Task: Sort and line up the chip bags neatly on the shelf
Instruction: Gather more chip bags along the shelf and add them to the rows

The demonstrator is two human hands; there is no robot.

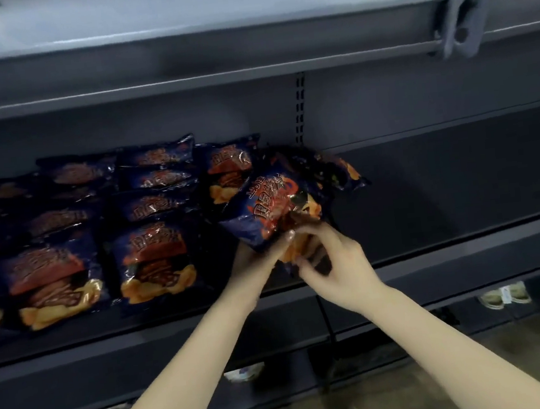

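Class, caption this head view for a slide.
Left hand and right hand hold a dark-blue foil chip bag at grey metal shelf.

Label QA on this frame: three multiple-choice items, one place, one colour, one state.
1. Where is the held bag, relative to the lined-up bags? A left; B right; C on the shelf above.
2. Bags' main colour? A dark blue; B green; C white.
3. The held bag is: A lying untouched; B in one hand; C gripped by left hand and right hand.
Answers: B, it is at the rows' right end; A, the foil is dark blue; C, both hands' fingers curl on it.
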